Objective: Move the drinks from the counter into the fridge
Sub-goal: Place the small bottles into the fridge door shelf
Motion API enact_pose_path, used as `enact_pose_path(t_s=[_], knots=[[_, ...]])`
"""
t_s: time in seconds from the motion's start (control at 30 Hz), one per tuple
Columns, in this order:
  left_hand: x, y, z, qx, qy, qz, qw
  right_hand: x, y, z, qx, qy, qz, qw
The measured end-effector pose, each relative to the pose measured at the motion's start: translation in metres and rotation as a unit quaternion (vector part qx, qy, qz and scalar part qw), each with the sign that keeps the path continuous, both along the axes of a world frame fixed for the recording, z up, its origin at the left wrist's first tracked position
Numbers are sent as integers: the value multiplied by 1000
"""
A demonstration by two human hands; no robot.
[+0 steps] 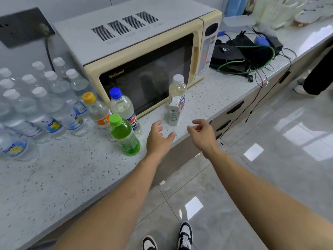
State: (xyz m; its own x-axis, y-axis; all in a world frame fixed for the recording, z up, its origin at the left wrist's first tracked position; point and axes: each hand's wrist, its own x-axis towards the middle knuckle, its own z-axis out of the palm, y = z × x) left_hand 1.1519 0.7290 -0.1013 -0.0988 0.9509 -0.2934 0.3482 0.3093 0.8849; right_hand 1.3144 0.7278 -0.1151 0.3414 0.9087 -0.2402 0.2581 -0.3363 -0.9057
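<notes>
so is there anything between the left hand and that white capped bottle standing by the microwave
Nothing: the head view shows only bare speckled counter between the open left hand and the white-capped bottle.

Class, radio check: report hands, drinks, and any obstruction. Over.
Left hand and right hand open, holding nothing. White-capped bottle upright on counter just beyond them; green-capped bottle to left. Nothing between hands and bottle.

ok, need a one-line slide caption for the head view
Both hands, left hand and right hand, open, reach toward the white-capped pale-yellow drink bottle standing on the speckled counter before the cream microwave.
</notes>
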Motion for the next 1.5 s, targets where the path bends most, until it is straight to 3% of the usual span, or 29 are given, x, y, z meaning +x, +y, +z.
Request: enact_pose_path(t_s=[0.27, 0.43, 0.77, 1.17, 1.33, 1.5], knots=[[24, 74, -16, 22, 46, -20, 998, 7, 89, 8, 64, -3, -6, 998], [35, 98, -26, 32, 37, -41, 998, 6, 135, 23, 118, 15, 45, 992], [36, 93, -34, 43, 30, 31, 998, -4, 173, 26, 92, 4, 127, 988], [-11, 12, -4, 84, -34, 31, 995, -7, 96, 35, 145, 22, 56, 988], [-45, -49, 4, 86, -56, 65, 993, -22, 38, 43, 151, 49, 108, 981], [-81, -109, 5, 92, -43, 162, 982, -60, -4, 44, 148, 79, 181, 969]])
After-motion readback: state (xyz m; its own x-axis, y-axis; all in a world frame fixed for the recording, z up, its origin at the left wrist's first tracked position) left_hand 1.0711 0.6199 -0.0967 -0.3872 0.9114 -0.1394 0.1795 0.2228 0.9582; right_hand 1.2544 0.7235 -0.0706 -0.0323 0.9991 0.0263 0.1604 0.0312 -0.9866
